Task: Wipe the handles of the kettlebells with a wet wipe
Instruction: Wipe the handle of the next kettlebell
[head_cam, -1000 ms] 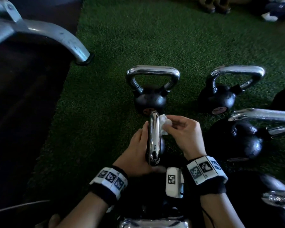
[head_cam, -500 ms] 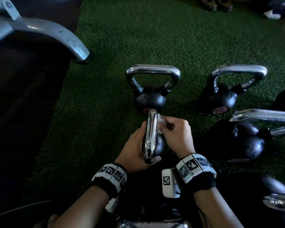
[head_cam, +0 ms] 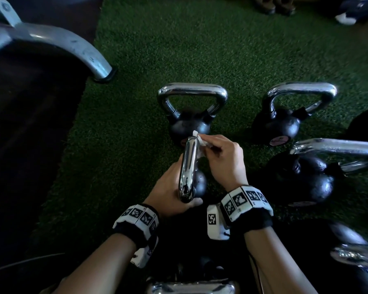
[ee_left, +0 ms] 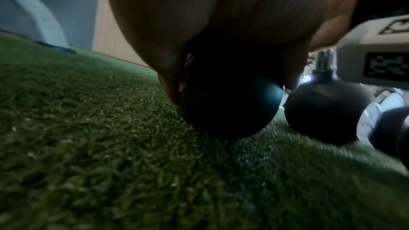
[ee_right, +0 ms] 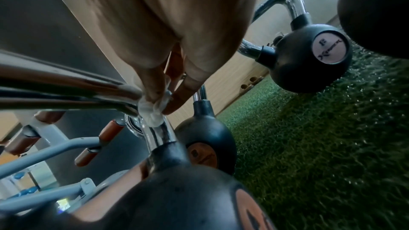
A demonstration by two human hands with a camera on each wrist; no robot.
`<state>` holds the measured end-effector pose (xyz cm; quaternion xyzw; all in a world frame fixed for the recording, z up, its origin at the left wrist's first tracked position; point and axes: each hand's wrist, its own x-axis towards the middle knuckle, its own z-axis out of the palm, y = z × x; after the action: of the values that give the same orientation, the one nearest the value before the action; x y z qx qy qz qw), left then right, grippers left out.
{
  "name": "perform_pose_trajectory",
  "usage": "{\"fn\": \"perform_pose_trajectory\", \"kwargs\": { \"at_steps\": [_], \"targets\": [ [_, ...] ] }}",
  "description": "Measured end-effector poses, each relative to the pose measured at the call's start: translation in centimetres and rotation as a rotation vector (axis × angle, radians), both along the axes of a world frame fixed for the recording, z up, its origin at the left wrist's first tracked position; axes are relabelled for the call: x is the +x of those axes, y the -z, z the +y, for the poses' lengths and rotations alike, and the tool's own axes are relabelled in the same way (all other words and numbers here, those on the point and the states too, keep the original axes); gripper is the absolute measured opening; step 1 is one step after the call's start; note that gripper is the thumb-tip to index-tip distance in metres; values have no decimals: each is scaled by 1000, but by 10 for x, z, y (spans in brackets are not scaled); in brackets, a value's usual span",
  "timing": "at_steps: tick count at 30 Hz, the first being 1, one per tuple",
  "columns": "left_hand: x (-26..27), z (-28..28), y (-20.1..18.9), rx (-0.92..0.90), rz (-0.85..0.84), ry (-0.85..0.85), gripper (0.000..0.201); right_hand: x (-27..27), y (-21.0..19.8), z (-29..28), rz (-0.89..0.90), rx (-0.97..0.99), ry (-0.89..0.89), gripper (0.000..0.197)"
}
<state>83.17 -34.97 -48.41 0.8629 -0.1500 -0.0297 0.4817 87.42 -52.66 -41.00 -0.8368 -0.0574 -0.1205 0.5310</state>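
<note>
A small black kettlebell [head_cam: 200, 183] with a chrome handle [head_cam: 188, 168] stands on the green turf between my hands. My left hand [head_cam: 170, 194] cups its ball from the left, thumb under the near end of the handle; in the left wrist view the ball [ee_left: 230, 104] shows dark beneath my palm. My right hand [head_cam: 219, 158] pinches a white wet wipe [head_cam: 198, 141] against the far end of the handle. In the right wrist view the wipe [ee_right: 152, 111] is pressed on the handle's bend [ee_right: 124, 93] by my fingertips [ee_right: 175, 106].
Other chrome-handled kettlebells stand around: one just behind [head_cam: 191, 109], one at the back right [head_cam: 289, 115], one to the right [head_cam: 310, 177], one at the lower right [head_cam: 355, 257], one at the bottom edge [head_cam: 189, 287]. A grey machine leg [head_cam: 72, 49] ends at the turf's left border.
My right hand slid the wipe down by the handle's side half a second ago and has now moved it up to the handle's far end. The left hand keeps holding the ball.
</note>
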Motion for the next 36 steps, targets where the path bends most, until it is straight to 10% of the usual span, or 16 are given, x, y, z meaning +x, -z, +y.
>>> {"fn": "perform_pose_trajectory", "kwargs": {
  "at_steps": [9, 24, 36],
  "targets": [
    [3, 4, 0, -29, 127, -51, 82, -22, -23, -6, -112, -29, -173, 26],
    [15, 7, -6, -174, 180, 64, 61, -36, -14, -2, 206, 238, -271, 23],
    [20, 16, 0, -52, 315, 109, 80, -23, -6, -3, 293, -177, -453, 18]
  ]
}}
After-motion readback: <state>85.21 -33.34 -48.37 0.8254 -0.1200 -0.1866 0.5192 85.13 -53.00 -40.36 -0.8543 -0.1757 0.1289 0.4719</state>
